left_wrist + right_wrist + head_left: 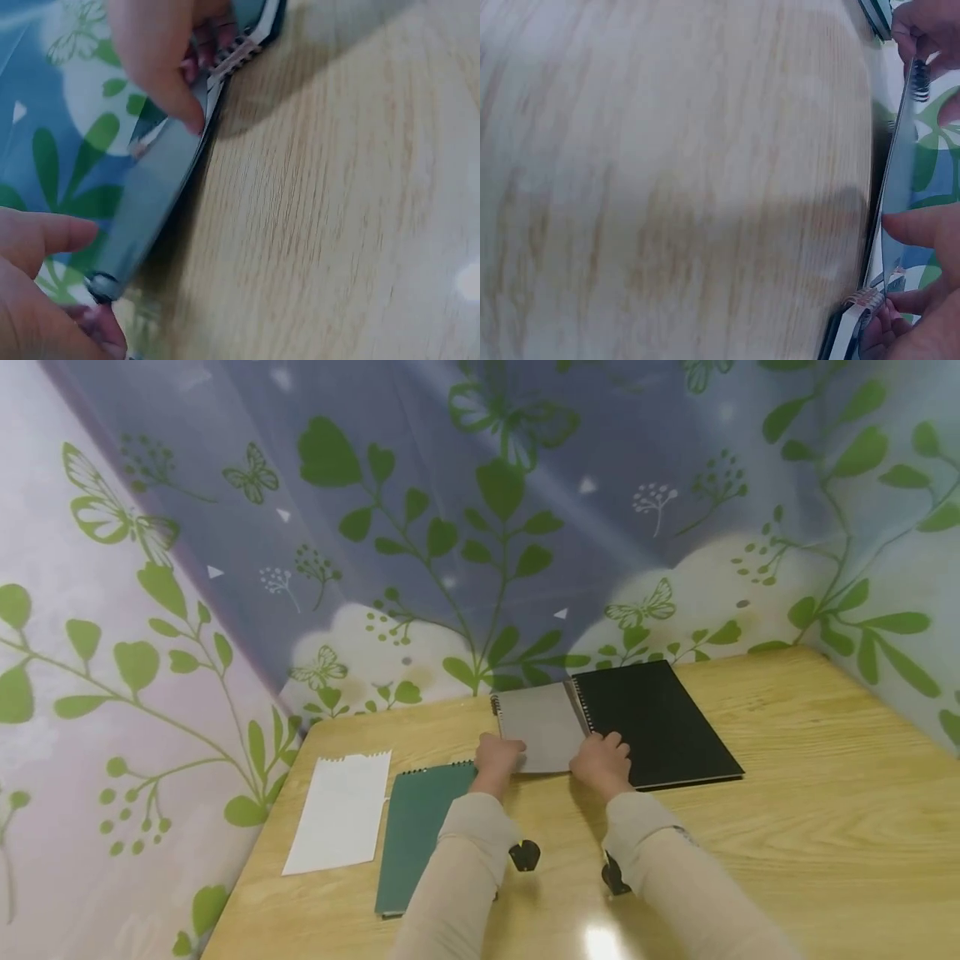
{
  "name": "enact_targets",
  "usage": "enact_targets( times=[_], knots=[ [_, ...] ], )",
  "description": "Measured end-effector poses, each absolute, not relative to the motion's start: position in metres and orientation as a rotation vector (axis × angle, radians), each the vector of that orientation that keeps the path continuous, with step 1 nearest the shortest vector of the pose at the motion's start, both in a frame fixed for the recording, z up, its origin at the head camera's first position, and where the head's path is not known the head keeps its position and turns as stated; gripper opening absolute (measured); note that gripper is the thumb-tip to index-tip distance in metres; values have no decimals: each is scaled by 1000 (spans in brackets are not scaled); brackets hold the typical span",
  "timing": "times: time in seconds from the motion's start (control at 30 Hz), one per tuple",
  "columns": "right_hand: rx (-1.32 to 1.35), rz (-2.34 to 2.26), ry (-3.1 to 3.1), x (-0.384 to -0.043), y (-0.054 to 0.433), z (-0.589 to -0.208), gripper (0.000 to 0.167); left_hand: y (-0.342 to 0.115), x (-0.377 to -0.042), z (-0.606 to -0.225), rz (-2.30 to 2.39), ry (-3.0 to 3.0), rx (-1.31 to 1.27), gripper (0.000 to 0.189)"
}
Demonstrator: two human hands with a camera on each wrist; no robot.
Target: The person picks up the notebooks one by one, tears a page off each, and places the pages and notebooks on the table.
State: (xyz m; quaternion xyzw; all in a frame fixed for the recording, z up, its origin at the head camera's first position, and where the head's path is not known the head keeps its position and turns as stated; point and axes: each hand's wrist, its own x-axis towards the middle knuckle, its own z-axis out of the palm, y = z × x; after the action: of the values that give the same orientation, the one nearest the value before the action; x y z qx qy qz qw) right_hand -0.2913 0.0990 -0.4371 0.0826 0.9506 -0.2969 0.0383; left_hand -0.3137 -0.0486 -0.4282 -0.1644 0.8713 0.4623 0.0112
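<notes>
A grey spiral notebook lies near the back of the table, its coil along the left edge. My left hand pinches its near left corner by the coil, as the left wrist view shows with the left hand low at the left. At the near right corner, my right hand grips the same notebook; its thumb lies on the grey surface. A black spiral notebook lies against the right side, its coil beside my right fingers. The notebook's underside is hidden.
Left of my arms lies a green spiral notebook, partly covered by my left sleeve. Farther left is a white sheet with a torn, notched top edge. A patterned curtain hangs behind the wooden table.
</notes>
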Motion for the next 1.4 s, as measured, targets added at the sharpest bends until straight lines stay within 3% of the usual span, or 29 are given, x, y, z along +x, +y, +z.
enact_targets(
  times=[0.27, 0.43, 0.7, 1.0, 1.4],
  knots=[
    [212, -999, 2917, -290, 103, -440, 48, -56, -317, -443, 2035, 2267, -401, 52],
    [205, -1095, 2852, -287, 110, -438, 51, -59, -313, -443, 2136, 2167, -233, 50],
    [30, -1223, 2809, -286, 122, -433, 56, -79, -300, -423, 2245, 1929, -187, 54],
    [-64, -1453, 2679, -272, 127, -419, 54, -83, -277, -411, 2112, 2078, -98, 50],
    [-150, -1493, 2612, -200, 140, -430, 63, -99, -209, -406, 1357, 2636, 184, 50]
  ],
)
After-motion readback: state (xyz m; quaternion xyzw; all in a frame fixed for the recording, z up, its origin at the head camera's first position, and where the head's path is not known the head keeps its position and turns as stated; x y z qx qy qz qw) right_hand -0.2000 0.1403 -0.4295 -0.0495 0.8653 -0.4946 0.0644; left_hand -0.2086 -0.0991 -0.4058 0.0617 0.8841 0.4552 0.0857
